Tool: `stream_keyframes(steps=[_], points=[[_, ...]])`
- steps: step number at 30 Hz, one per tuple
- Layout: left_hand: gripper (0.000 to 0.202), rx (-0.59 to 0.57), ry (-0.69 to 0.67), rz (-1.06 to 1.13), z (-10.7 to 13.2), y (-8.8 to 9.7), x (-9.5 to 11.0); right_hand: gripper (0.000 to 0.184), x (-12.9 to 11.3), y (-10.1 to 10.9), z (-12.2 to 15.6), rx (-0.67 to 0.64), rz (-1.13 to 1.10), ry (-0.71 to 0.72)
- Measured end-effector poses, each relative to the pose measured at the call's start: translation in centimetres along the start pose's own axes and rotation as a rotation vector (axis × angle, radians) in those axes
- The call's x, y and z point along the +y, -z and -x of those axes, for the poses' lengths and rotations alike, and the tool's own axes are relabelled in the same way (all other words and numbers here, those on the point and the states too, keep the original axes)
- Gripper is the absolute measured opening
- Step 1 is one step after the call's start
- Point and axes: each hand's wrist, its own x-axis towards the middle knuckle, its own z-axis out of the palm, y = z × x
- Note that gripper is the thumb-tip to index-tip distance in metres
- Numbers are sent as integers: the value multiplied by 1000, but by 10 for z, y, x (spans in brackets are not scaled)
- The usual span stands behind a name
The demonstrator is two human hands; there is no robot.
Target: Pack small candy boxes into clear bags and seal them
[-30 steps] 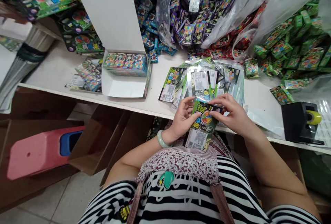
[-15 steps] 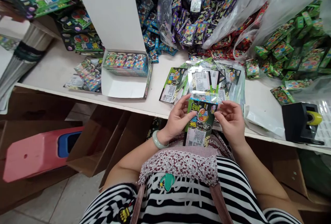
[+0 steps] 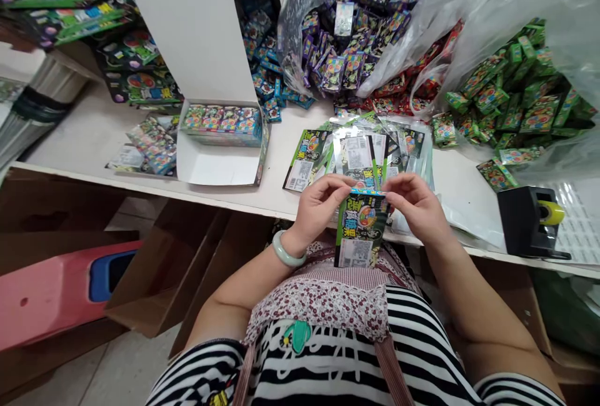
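Note:
A black and green printed candy pouch [image 3: 360, 226] hangs upright in front of the apron, its blue-edged top toward the table. My left hand [image 3: 322, 213], with a pale bangle on the wrist, pinches its upper left corner. At the upper right corner, my right hand [image 3: 417, 209] has thumb and fingers closed on the same pouch. Just beyond both hands, a spread of similar clear-and-printed pouches [image 3: 305, 159] lies on the table. Whether anything is inside the held pouch is hidden.
An open display box [image 3: 219, 162] holds a row of small candy boxes. Behind are plastic bags of purple [image 3: 335, 72], red and green small boxes [image 3: 539, 112]. A black tape dispenser [image 3: 527, 222] stands right. Below left are a pink stool [image 3: 60, 287] and cardboard cartons [image 3: 154, 281].
Both hands have shifted to the pouch's top edge and closed in on its corners; the fingers now pinch there rather than along its sides. The view has moved slightly.

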Motion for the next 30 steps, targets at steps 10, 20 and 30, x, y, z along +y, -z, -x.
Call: stream_keyframes(steps=[10,20,30], points=[[10,-55,8,-2,-12,0,11,23,-24,-2,-13,-69,27,-53],[17,-215,-36,-66,-18,12,15,25,-30,3,-20,-195,51,-26],[12,-322,-88,-127,-11,20,2,5,-16,-11,1,-60,271,273]])
